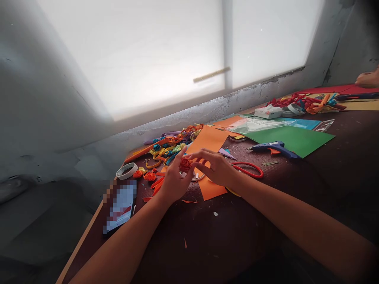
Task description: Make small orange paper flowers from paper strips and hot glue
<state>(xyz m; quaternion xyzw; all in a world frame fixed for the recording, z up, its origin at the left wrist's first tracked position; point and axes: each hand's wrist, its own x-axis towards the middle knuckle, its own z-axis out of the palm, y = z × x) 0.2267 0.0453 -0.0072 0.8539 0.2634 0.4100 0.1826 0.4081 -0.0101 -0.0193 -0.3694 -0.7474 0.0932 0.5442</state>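
Note:
My left hand (173,179) pinches a small rolled red-orange paper rose (185,164) between thumb and fingers, just above the dark table. My right hand (216,167) meets it from the right, fingertips touching the same rose. Under both hands lies an orange paper sheet (209,140) with a tape roll (197,176) partly hidden beneath the fingers. Red-handled scissors (248,169) lie right beside my right wrist.
A white tape roll (126,170), finished paper roses (149,175) and a heap of coloured paper strips (168,146) lie left. A blue glue gun (275,148) rests on green paper (291,138). A phone (121,207) lies near the left edge. Another person's hand (368,79) shows far right.

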